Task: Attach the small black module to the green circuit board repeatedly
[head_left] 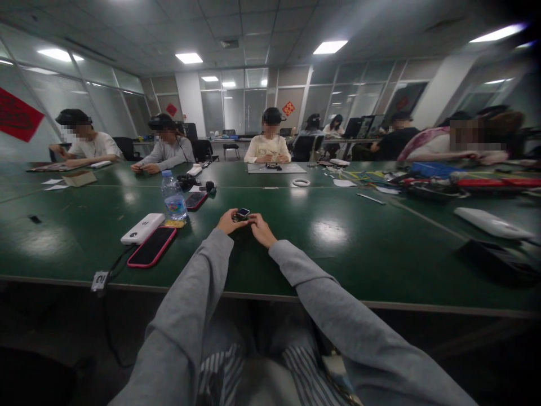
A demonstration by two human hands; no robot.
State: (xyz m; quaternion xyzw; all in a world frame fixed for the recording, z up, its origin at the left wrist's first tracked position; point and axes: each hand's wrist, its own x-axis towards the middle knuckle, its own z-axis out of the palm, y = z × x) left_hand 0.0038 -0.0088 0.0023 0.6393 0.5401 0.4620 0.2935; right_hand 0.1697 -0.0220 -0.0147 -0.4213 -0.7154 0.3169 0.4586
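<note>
A smartwatch [243, 212] with a dark square face and a pale rim is held low over the green table [291, 259]. Its dark underside, perhaps a strap, is mostly hidden by fingers. My left hand [229, 221] grips it from the left, thumb near its front edge. From the right, my right hand [261, 229] has its fingertips pinched at the watch's side. Both forearms, in grey sleeves, reach in over the table's near edge.
To my left stand a water bottle [173, 197], a white power bank [142, 228] with a cable, and a pink-cased phone [152, 247]. A white ring [301, 183] lies farther back. At right are a white device [492, 223] and a black tray [499, 262]. Several people sit around.
</note>
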